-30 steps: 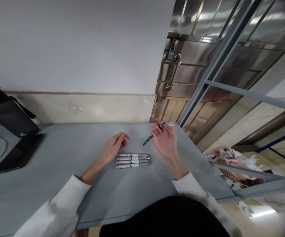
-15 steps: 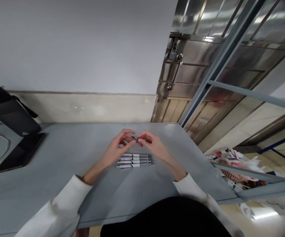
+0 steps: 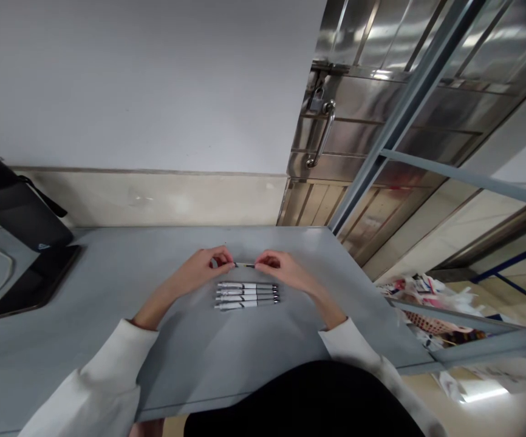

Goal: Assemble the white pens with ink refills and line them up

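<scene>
A pen (image 3: pixel 245 265) is pinched between two hands, just beyond the row (image 3: pixel 247 298) of pens.
The left hand (image 3: pixel 203 267) grips the pen's left end and the right hand (image 3: pixel 285 270) its right end, both with fingertips closed; the fingers cover the ends, leaving a short, thin, dark middle with a small light patch, and whether it is whole or in parts I cannot tell. The row, four pale pens side by side, lies on the table (image 3: pixel 217 358) nearer the body, its markings too small to read. Well left of the row are a phone (image 3: pixel 35 284), a dark case (image 3: pixel 21 209) and a cable (image 3: pixel 11 261), the last two cut off by the picture's edge. Nearer than the row, black clothing (image 3: pixel 299 400) hides part of the table's edge. Far right of the row, jumbled bags (image 3: pixel 431 294) are hard to make out.
</scene>
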{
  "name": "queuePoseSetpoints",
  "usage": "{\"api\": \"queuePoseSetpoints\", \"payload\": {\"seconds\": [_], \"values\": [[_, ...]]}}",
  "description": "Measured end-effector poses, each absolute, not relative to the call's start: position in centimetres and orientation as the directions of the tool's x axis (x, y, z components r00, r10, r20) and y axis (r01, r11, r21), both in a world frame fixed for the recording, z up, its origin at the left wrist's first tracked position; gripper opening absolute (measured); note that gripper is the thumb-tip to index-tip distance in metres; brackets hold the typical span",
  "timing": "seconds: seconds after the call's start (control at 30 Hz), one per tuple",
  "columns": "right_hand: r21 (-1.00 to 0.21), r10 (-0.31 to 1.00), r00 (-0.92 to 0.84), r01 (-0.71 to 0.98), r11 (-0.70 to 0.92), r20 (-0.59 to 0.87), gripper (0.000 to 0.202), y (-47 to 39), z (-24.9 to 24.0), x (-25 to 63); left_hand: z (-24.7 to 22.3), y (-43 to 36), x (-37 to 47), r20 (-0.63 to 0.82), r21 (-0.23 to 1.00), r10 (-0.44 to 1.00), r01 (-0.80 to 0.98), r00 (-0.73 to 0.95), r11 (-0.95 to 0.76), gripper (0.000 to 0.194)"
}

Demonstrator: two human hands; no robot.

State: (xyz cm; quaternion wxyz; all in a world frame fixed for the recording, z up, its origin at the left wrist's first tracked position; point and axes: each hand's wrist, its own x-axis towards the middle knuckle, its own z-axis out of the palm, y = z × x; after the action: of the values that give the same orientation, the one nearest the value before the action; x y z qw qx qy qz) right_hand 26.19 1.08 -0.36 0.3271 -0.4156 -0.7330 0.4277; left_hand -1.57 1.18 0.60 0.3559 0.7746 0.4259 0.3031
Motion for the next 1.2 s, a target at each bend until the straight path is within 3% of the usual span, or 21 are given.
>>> {"api": "queuePoseSetpoints", "payload": {"seconds": [0.23,0.37,0.6,0.9,1.03,1.2], "values": [[-0.862,0.819,-0.563,0.356,0.359,0.109,0.014,0.8,-1.3,26.3,0.5,0.7,-2.1,0.051,0.797,0.841,0.486,0.538,-0.359,0.013],[-0.869,0.810,-0.564,0.308,0.386,0.160,0.011,0.8,-1.3,26.2,0.4,0.6,-2.0,0.072,0.777,0.841,0.499,0.536,-0.384,0.011],[-0.858,0.822,-0.564,0.384,0.342,0.075,0.023,1.2,-1.7,26.1,0.1,0.9,-2.0,0.098,0.754,0.833,0.506,0.544,-0.419,0.011],[-0.902,0.855,-0.516,0.347,0.257,0.045,0.030,1.2,-1.8,25.9,-1.0,1.5,-1.7,0.171,0.712,0.825,0.511,0.538,-0.481,0.021],[-0.927,0.897,-0.428,0.278,0.252,0.115,0.031,1.4,-2.6,25.6,-2.1,1.8,-0.7,0.315,0.647,0.865,0.579,0.390,-0.496,0.024],[-0.933,0.966,-0.160,0.265,0.242,0.205,0.031,0.0,-4.4,25.2,-4.2,0.4,1.0,0.255,0.840,0.962,0.470,0.099,-0.271,0.028]]}}
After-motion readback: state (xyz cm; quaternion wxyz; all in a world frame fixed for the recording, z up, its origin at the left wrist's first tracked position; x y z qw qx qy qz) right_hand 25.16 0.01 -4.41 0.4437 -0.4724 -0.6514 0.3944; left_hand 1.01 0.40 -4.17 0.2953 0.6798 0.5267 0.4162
